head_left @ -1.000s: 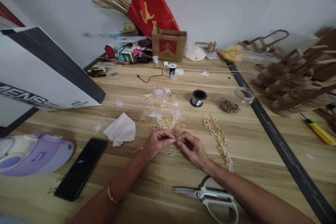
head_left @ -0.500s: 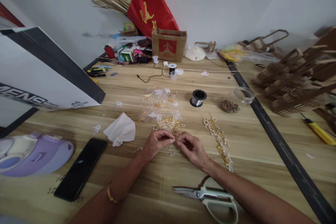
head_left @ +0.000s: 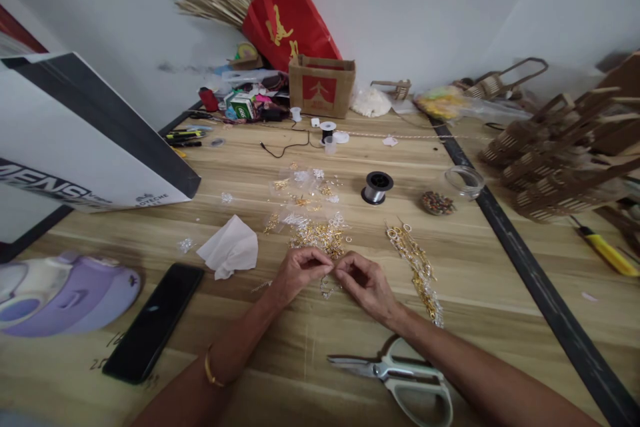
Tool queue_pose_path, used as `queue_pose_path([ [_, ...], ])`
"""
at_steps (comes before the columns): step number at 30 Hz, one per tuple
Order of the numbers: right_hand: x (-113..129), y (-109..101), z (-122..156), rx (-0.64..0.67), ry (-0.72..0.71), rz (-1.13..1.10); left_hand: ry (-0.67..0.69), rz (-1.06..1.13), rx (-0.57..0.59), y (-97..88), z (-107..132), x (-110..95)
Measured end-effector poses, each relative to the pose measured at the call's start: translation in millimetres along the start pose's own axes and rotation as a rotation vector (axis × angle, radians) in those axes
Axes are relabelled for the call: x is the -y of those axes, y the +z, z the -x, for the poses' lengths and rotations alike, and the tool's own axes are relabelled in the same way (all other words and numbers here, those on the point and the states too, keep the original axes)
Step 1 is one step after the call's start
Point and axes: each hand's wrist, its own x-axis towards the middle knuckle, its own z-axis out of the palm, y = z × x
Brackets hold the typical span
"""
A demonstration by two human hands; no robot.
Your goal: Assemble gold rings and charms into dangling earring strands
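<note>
My left hand (head_left: 298, 271) and my right hand (head_left: 365, 282) meet fingertip to fingertip low over the wooden table (head_left: 480, 267). Both are pinched on a tiny metal jewellery piece (head_left: 327, 287) that dangles between them. Just beyond the fingers lies a heap of small gold findings (head_left: 318, 235). A row of finished gold-and-silver chains (head_left: 418, 269) stretches along the table to the right of my right hand. Pale green scissors (head_left: 400, 375) lie closed near my right forearm.
A crumpled tissue (head_left: 229, 247), a black phone (head_left: 154, 321) and a purple device (head_left: 60, 292) lie to the left. A wire spool (head_left: 377, 187), a bead pile (head_left: 437, 202) and a glass jar (head_left: 465, 181) sit further back. Wooden baskets (head_left: 555, 160) fill the right side.
</note>
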Motion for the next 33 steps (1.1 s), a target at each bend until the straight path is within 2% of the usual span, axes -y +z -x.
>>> queue_pose_path([
  [12, -1.0, -0.4, -0.6, -0.006, -0.014, 0.018, 0.025, -0.057, 0.019, 0.2, -0.2, 0.6],
  [20, -0.4, -1.3, -0.1, -0.001, -0.001, 0.022, -0.073, -0.083, 0.006, 0.8, 0.9, -2.3],
  [33, 1.0, -0.5, 0.6, -0.023, -0.027, 0.05, -0.096, -0.108, -0.057, -0.7, 0.9, 1.6],
])
